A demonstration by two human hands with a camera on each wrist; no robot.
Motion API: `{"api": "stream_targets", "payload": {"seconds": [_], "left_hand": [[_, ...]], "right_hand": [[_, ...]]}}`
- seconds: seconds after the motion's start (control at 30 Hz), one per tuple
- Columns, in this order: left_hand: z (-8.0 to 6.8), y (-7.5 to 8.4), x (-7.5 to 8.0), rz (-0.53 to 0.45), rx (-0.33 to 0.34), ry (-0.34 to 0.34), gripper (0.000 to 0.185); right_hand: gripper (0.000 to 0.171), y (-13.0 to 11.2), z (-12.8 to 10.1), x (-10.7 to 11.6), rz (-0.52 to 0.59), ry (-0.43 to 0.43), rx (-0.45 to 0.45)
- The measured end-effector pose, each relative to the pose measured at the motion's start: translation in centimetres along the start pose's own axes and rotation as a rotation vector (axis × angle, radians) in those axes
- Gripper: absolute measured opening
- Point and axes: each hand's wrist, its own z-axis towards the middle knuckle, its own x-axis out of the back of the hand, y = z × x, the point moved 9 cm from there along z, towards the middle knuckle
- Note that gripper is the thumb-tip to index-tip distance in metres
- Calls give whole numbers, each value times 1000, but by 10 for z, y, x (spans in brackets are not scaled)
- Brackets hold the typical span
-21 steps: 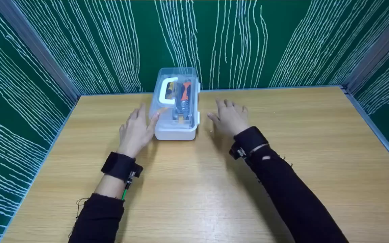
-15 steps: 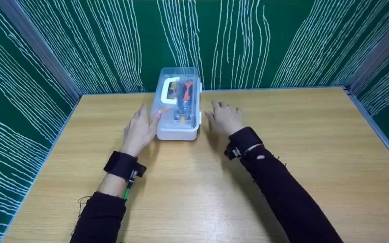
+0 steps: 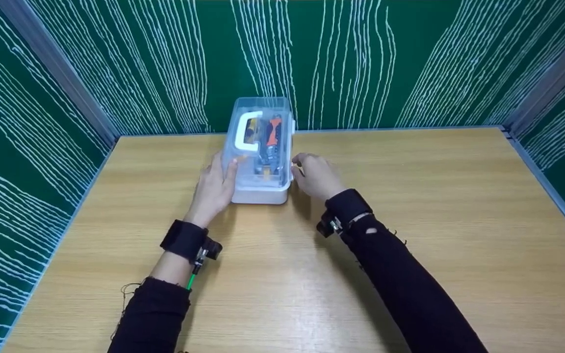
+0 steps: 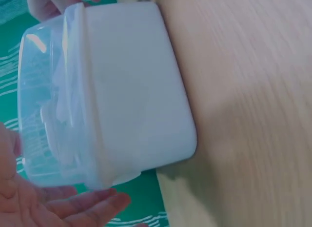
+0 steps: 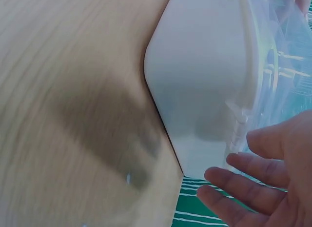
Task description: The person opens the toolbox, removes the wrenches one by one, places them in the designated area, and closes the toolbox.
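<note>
A plastic toolbox [image 3: 260, 196] with a white base and a clear lid stands at the back of the table, its lid down. On the lid lies a white handle [image 3: 241, 132]. Through the lid show an orange item [image 3: 273, 131] and other dark and yellow pieces, their kinds unclear. My left hand [image 3: 213, 189] is at the box's left side, thumb over the lid's edge, fingers extended along the side. At the right side is my right hand [image 3: 317, 177], its fingers slightly bent and spread from the thumb beside a white latch [image 5: 238, 129]; whether they touch it I cannot tell.
The wooden table [image 3: 439, 220] runs to a green back wall [image 3: 302, 59] with white wavy lines, close behind the box. Similar side walls [image 3: 22, 171] and grey corner posts [image 3: 62, 73] frame the table.
My right hand has moved left to the box's right side, its fingers bending more. The left hand has shifted slightly right, its thumb drawn nearer the fingers. The box stays closed.
</note>
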Motion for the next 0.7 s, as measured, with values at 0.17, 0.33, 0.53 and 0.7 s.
{"api": "stream_targets", "payload": {"seconds": [0.17,0.33,0.53,0.7], "left_hand": [[-2,0,-2,-71,-17,22,62],[-1,-1,-5,-72,-15,21,61],[1,-3,-8,-62,-18,-9,60],[2,-5,-7,-83,-29,-39,61]], "right_hand": [[37,0,1,-3,54,-13,9],[34,-3,-2,-1,57,7,84],[27,-2,-5,0,67,31,97],[25,-1,-12,0,54,22,79]]}}
